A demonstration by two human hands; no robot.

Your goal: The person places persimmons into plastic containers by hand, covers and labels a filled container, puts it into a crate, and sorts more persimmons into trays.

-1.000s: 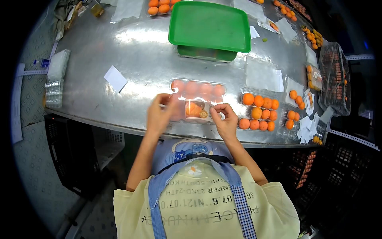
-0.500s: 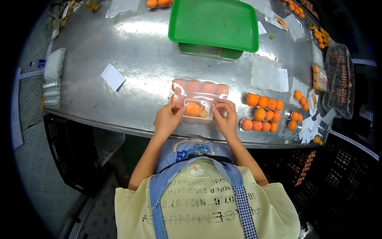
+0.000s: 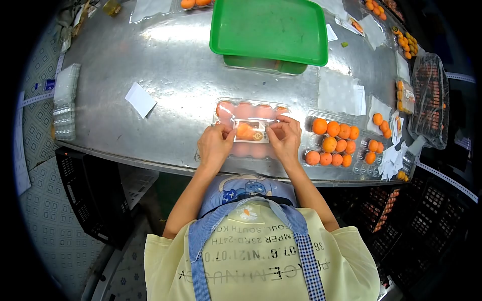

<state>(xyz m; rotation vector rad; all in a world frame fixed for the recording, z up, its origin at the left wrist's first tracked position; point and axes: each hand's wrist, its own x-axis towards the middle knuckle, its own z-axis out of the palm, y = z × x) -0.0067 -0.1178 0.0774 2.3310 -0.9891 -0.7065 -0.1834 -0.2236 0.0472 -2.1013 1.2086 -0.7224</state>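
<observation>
A clear plastic fruit pack (image 3: pixel 227 108) with orange fruit inside lies lidded at the table's front edge. Over the middle of its lid is a rectangular label (image 3: pixel 249 131) printed with a picture of orange fruit. My left hand (image 3: pixel 216 145) pinches the label's left end between thumb and fingers. At the opposite end, my right hand (image 3: pixel 285 141) pinches the label's right edge, its other fingers curled above the lid. Whether the label's underside touches the lid, I cannot tell.
An unlidded pack of orange fruit (image 3: pixel 329 144) sits to the right, near loose paper slips (image 3: pixel 390 162). A green tray (image 3: pixel 268 30) stands on a container ahead. Stacked clear plastic packs (image 3: pixel 65 103) are at the far left, and a white slip (image 3: pixel 140 100) lies left of centre.
Both hands have shifted the label slightly away from my body, from the pack's nearer part to its middle. The pack stays in about the same place.
</observation>
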